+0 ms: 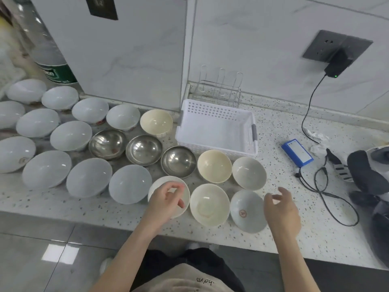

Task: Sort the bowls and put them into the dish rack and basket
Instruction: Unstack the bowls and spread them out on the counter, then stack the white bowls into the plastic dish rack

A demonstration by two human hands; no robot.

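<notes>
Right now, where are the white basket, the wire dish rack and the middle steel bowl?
white basket (216,114): head view, on its perforated back wall.
wire dish rack (221,89): head view, on its upright wires.
middle steel bowl (144,149): head view, on its inner bottom.

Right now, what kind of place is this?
Probably a kitchen counter: many bowls stand on a speckled stone countertop, with a wire dish rack and a white plastic basket against a tiled wall.

Left hand (168,199) hides white bowl (185,192) centre; leftmost bowls (8,112) cut off; right hand (281,207) blurred.
</notes>
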